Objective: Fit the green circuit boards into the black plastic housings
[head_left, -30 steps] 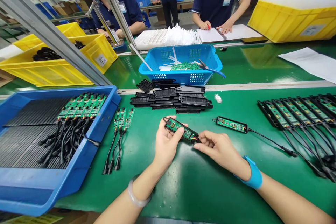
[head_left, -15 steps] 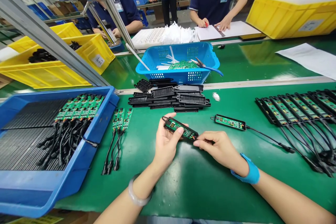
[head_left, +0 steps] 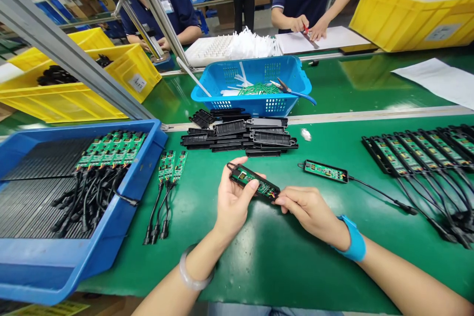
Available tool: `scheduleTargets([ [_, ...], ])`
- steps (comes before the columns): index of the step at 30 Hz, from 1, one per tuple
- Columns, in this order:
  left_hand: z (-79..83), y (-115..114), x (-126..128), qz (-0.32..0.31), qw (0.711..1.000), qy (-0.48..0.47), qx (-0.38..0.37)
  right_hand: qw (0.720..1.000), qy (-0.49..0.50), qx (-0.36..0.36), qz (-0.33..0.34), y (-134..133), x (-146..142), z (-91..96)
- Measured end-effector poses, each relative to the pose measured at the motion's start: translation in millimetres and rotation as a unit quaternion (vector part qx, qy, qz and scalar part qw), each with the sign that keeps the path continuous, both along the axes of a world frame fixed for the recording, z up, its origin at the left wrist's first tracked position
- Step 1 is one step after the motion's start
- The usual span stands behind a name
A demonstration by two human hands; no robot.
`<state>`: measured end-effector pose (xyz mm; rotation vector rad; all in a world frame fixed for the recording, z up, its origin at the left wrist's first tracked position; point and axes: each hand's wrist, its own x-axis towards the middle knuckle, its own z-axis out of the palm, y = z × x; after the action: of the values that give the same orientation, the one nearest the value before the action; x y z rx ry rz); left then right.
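My left hand (head_left: 232, 201) grips a black case with a green circuit board (head_left: 254, 182) set in it, thumb across its top. My right hand (head_left: 309, 209) pinches the right end of that same case, where its cable comes out. Both hands hover just above the green table (head_left: 266, 256). A pile of empty black cases (head_left: 240, 137) lies just beyond my hands. To the right, one finished case with board and cable (head_left: 326, 171) lies alone on the table.
A blue tray (head_left: 74, 252) at left holds boards with black cables (head_left: 107, 150); three more boards (head_left: 171, 167) lie beside it. A row of filled cases (head_left: 418, 152) lies at right. A blue basket (head_left: 255, 86) and yellow bins (head_left: 74, 94) stand behind. Other people work across the belt.
My hands keep hold of the case and have hardly moved; my right fingers have closed in a little on its cable end. A person across the belt has brought both hands together.
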<state>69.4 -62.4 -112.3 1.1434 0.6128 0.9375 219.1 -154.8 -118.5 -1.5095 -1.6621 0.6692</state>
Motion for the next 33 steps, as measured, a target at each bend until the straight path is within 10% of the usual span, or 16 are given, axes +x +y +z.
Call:
scheduleTargets([
  [13, 0.4, 1.2, 0.7, -0.053, 0.996, 0.054, -0.047, 0.996, 0.029, -0.081, 0.024, -4.9, -4.8, 7.3],
  [23, -6.2, -5.4, 6.2, -0.256, 0.951, 0.155, -0.076, 0.968, -0.200, 0.149, -0.040, -2.6, 2.8, -4.0],
  [33, -6.1, -6.1, 6.2, -0.272, 0.947, 0.145, -0.096, 0.930, -0.291, 0.223, -0.012, -3.8, 7.2, -2.9],
])
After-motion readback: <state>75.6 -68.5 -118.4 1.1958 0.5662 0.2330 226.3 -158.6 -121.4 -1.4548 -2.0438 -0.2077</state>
